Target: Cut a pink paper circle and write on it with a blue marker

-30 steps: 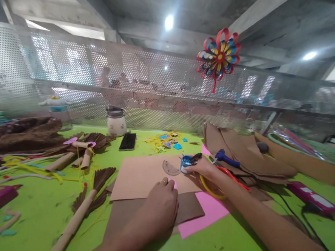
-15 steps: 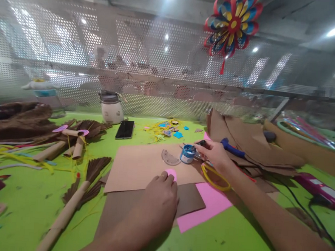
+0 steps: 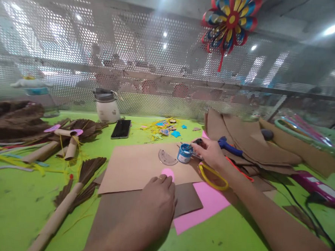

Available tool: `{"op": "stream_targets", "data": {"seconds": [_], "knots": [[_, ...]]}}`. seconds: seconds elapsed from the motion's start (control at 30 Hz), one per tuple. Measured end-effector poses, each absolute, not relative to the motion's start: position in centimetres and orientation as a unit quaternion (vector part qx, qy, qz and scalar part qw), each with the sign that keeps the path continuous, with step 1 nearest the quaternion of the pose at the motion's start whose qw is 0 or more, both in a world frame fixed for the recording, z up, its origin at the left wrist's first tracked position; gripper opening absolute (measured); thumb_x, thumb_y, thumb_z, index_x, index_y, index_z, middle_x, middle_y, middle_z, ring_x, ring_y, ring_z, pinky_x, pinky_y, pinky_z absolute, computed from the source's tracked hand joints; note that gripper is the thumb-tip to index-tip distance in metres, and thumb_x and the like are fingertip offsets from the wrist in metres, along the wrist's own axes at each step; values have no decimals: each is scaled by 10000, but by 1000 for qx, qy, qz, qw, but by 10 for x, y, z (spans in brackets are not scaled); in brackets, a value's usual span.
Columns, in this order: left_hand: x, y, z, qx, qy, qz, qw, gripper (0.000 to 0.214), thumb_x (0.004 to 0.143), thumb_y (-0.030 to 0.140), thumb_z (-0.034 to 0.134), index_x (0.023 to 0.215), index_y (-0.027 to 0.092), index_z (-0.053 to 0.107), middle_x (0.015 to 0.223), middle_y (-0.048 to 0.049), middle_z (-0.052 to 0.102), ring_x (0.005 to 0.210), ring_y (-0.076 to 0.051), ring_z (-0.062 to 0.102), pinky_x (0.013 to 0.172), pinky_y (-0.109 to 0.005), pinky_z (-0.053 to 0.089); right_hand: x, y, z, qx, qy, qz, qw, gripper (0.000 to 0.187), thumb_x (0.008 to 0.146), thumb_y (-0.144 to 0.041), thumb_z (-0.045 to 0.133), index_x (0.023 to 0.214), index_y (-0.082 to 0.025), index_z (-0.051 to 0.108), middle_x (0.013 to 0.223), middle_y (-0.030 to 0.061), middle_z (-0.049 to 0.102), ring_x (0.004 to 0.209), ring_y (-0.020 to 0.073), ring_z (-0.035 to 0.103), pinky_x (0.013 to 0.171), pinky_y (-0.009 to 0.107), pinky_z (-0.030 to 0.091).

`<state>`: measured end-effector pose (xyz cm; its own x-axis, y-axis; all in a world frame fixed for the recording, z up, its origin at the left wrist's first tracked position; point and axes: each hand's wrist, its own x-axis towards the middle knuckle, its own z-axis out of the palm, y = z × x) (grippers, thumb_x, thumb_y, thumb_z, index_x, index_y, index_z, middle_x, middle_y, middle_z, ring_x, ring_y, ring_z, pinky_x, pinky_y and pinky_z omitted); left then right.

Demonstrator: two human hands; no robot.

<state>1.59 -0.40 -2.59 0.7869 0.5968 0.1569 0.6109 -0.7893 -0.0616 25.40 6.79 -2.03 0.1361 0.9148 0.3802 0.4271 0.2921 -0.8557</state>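
My left hand (image 3: 158, 200) lies palm down on the light brown cardboard (image 3: 133, 165), fingers bent close together, their tips at the lower edge of a pink paper circle (image 3: 168, 173). A ring shows on one finger. My right hand (image 3: 211, 151) pinches a small black object (image 3: 197, 141) at the mouth of a blue jar (image 3: 184, 154); its exact kind is unclear, and dark thin pieces show inside the jar. Left of the jar a clear protractor (image 3: 167, 158) rests on the cardboard. A yellow loop (image 3: 214, 178) sits beneath my right wrist.
A pink sheet (image 3: 208, 203) lies under darker cardboard (image 3: 189, 200). Brown paper (image 3: 246, 141) and a blue-handled tool (image 3: 230, 146) are at right, beside a purple device (image 3: 318, 186) with cables. A phone (image 3: 121, 129), white jar (image 3: 107, 108) and paper tube figure (image 3: 63, 206) stand or lie left.
The view has shifted slightly, moving the scene a little left. My left hand has slid slightly back, so more of the pink circle shows. My right hand stays at the jar.
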Motion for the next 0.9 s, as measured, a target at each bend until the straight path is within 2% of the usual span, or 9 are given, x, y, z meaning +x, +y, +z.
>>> {"op": "stream_targets", "data": {"seconds": [0.13, 0.27, 0.37, 0.53, 0.67, 0.9], "knots": [[15, -6, -25, -953, -288, -45, 80, 320, 968, 151, 388, 1020, 93, 699, 1074, -175, 675, 1036, -313, 600, 978, -473, 457, 257, 66, -16, -559, -600, 224, 526, 265, 798, -428, 665, 800, -164, 668, 643, 10, 624, 550, 134, 509, 483, 242, 395], [13, -11, -23, -954, -277, -58, 98, 287, 954, 150, 408, 1031, 98, 680, 1038, -159, 658, 1012, -296, 584, 1003, -458, 428, 259, 57, 1, -562, -586, 217, 542, 302, 785, -457, 696, 809, -159, 654, 619, 0, 610, 526, 119, 511, 479, 235, 409], [12, -12, -24, -955, -272, -64, 95, 285, 962, 156, 390, 1002, 112, 668, 985, -142, 647, 956, -278, 576, 968, -438, 437, 259, 48, 13, -556, -555, 199, 586, 356, 796, -515, 687, 871, -169, 644, 629, -11, 601, 511, 104, 496, 461, 222, 405], [13, -11, -23, -956, -275, -53, 86, 257, 959, 210, 428, 1008, 108, 658, 1010, -155, 646, 992, -301, 569, 935, -453, 459, 248, 33, 23, -517, -514, 214, 651, 350, 798, -534, 698, 805, -192, 628, 596, -18, 589, 476, 98, 490, 421, 219, 402], [14, -14, -17, -954, -291, -36, 57, 244, 945, 191, 433, 1020, 112, 652, 1027, -160, 656, 961, -302, 586, 853, -448, 498, 230, 21, 25, -504, -519, 260, 640, 325, 801, -516, 716, 801, -205, 621, 584, -20, 596, 465, 101, 507, 410, 219, 401], [15, -20, -21, -959, -280, -21, 47, 279, 911, 171, 456, 1131, 83, 603, 1160, -218, 634, 1077, -341, 581, 941, -481, 478, 218, 18, 5, -519, -580, 289, 558, 308, 866, -474, 665, 753, -196, 597, 609, 0, 619, 511, 109, 531, 465, 224, 435]]}}
